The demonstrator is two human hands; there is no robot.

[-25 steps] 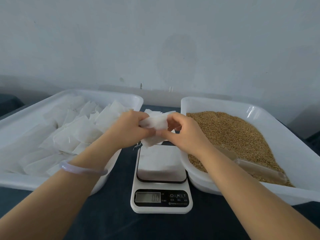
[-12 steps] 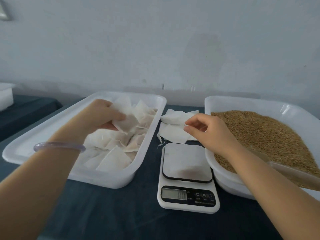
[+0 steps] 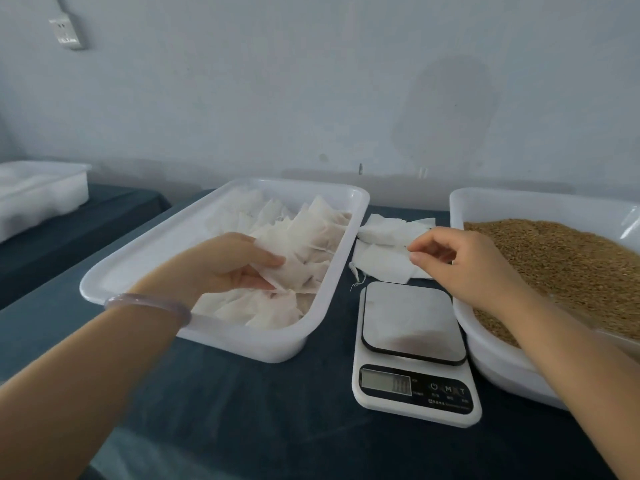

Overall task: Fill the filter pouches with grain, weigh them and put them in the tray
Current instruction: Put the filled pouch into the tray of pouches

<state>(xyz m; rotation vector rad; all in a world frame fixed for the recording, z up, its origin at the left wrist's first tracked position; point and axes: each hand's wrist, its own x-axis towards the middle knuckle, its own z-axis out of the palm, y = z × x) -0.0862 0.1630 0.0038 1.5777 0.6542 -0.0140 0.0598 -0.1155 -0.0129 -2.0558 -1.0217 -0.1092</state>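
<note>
well under way, with filled pouches [image 3: 298, 237] heaped in tray [image 3: 221, 327]. gripping one there in clamped left hand [image 3: 235, 268] fingers, pinching an empty pouch [image 3: 384, 268] between right hand [image 3: 464, 268] fingers. much grain [image 3: 554, 258] left.

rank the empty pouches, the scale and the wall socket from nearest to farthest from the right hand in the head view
From the right hand:
1. empty pouches: just left of it, at its fingertips.
2. scale: on the table beside the wrist, on the person's side of the pouches.
3. wall socket: high on the wall at far left, clearly farthest.
</note>
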